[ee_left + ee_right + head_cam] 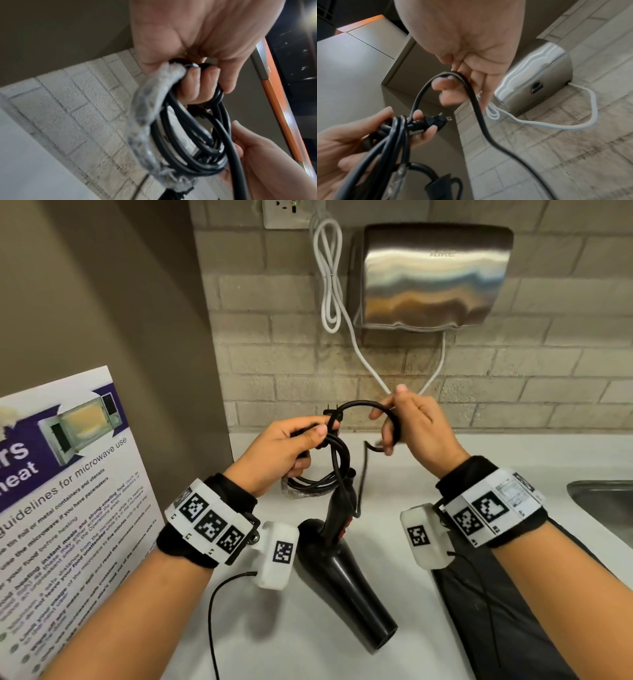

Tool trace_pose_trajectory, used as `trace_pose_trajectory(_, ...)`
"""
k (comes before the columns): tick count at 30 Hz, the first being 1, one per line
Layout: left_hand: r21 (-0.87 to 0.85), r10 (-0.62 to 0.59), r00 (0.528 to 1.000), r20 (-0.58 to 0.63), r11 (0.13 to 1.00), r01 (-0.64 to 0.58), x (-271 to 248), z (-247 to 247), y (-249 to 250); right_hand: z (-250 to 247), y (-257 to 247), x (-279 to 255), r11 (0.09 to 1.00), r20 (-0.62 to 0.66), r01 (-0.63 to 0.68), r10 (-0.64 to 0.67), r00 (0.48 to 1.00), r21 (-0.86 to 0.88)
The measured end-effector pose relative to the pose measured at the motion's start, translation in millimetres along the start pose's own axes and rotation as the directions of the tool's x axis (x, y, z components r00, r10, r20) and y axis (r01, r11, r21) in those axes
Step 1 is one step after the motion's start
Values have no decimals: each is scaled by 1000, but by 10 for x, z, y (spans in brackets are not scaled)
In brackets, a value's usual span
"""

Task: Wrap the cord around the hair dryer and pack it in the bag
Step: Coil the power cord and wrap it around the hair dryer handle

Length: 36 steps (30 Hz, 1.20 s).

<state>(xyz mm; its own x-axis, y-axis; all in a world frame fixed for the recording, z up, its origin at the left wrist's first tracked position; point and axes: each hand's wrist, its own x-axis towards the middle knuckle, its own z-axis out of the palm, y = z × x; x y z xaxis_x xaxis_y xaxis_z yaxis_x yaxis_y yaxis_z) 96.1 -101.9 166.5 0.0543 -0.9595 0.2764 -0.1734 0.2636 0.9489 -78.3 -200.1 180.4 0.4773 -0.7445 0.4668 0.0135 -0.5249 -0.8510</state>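
step in hand: gathering the cord (337,460) into loops; none of it is around the hair dryer (346,573) yet, as far as i can judge.

left hand (284,451): fingers curled round a bunch of black coils, thumb pressed on top near the plug (436,122), whose 2 flat prongs poke past the fingers. a crinkled clear plastic sleeve (147,121) clings to part of the coil.

right hand (407,419): fingers bent, pinching 1 arc of cord that bridges over to the left hand; the slack drops from it towards the dryer's handle.

hair dryer: lying on the white counter (342,655) between the forearms, nozzle towards the person, handle pointing away. matte black plastic, tapered cone barrel, a red switch on the handle.

bag (496,611): dark, flat fabric on the counter under the right forearm, just beside the dryer. whether it is open i cannot tell.

cord: smooth rubbery round cable, springy, holds its curl.

next, in my judgement: lay the loops against the handle or barrel, keeping tension so the coils don't spring apart, then tuck the plug.

behind: brick-pattern wall, steel hand dryer (431,275) with a white cable (330,278), a microwave poster (65,508) at left.
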Motion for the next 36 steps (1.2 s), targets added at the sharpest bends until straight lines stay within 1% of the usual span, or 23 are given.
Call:
trace_pose_trajectory(1, -2, 0, 1000, -17, 1000, 0, 5, -10, -3, -5, -11, 0, 998, 5, -57, 57, 998, 8)
trace_pose_trajectory(2, -6, -6, 1000, -27, 1000, 6, 6, -15, -6, -10, -21, -8, 993, 39, -114, 113, 993, 28)
trace_pose_trajectory(3, -9, -15, 999, -28, 1000, 15, 3, -15, -7, -16, -40, -15, 982, 115, -179, 172, 978, 57)
trace_pose_trajectory(4, -7, -24, 1000, -21, 1000, 23, 2, -8, -11, -24, -53, -25, 968, 226, -242, 222, 949, 68)
trace_pose_trajectory(5, 0, -31, 1000, -5, 1000, 31, -3, 1, -14, -33, -52, -30, 958, 337, -281, 249, 908, 49)
trace_pose_trajectory(6, 12, -37, 999, 17, 999, 37, -9, 17, -18, -33, -50, -43, 959, 428, -282, 256, 866, -4)
trace_pose_trajectory(7, 23, -43, 998, 39, 999, 42, -12, 36, -15, -15, -54, -56, 966, 494, -251, 251, 832, -68)
trace_pose_trajectory(8, 31, -46, 997, 56, 999, 44, -15, 54, -11, 14, -44, -62, 971, 528, -203, 238, 815, -124)
trace_pose_trajectory(9, 33, -48, 997, 65, 998, 46, -16, 71, -7, 47, -27, -59, 973, 526, -165, 226, 820, -161)
trace_pose_trajectory(12, 20, -66, 996, 59, 998, 65, -16, 85, 4, 108, 14, -12, 977, 446, -66, 151, 882, -201)
trace_pose_trajectory(14, 15, -70, 997, 43, 997, 69, -33, 58, -2, 77, 51, 37, 963, 377, 22, 84, 922, -268)
trace_pose_trajectory(15, 5, -66, 997, 26, 998, 66, -43, 35, -6, 34, 95, 69, 949, 333, 43, 66, 941, -311)
trace_pose_trajectory(17, -19, -54, 998, -31, 998, 53, -55, -24, -9, -78, 210, 126, 915, 236, 31, 71, 969, -403)
trace_pose_trajectory(19, -18, -40, 996, -85, 999, 39, -59, -93, -16, -197, 358, 172, 861, 127, -53, 136, 983, -506)
trace_pose_trajectory(20, -16, -37, 994, -103, 999, 36, -60, -119, -20, -254, 434, 183, 823, 72, -112, 182, 981, -557)
trace_pose_trajectory(22, -27, -36, 991, -128, 999, 33, -73, -151, -24, -361, 582, 179, 728, -24, -208, 254, 967, -654)
trace_pose_trajectory(25, -55, -43, 985, -169, 998, 34, -109, -196, -16, -496, 790, 110, 521, -184, -346, 337, 923, -780)
trace_pose_trajectory(26, -66, -43, 983, -178, 997, 31, -117, -212, -9, -526, 864, 78, 451, -232, -395, 375, 898, -800)
trace_pose_trajectory(28, -81, -31, 983, -183, 997, 16, -123, -225, 5, -543, 1020, 25, 316, -287, -465, 474, 833, -827)
trace_pose_trajectory(30, -94, -17, 985, -173, 996, 1, -128, -209, 20, -485, 1150, -32, 193, -319, -494, 559, 765, -848)
trace_pose_trajectory(31, -109, -7, 987, -161, 994, -11, -128, -195, 30, -434, 1211, -57, 168, -313, -492, 590, 744, -854)
trace_pose_trajectory(33, -173, 23, 991, -131, 984, -46, -131, -171, 52, -306, 1336, -110, 170, -274, -480, 639, 719, -861)
trace_pose_trajectory(36, -291, 66, 992, -110, 952, -96, -138, -180, 110, -81, 1510, -190, 154, -203, -436, 718, 666, -887)
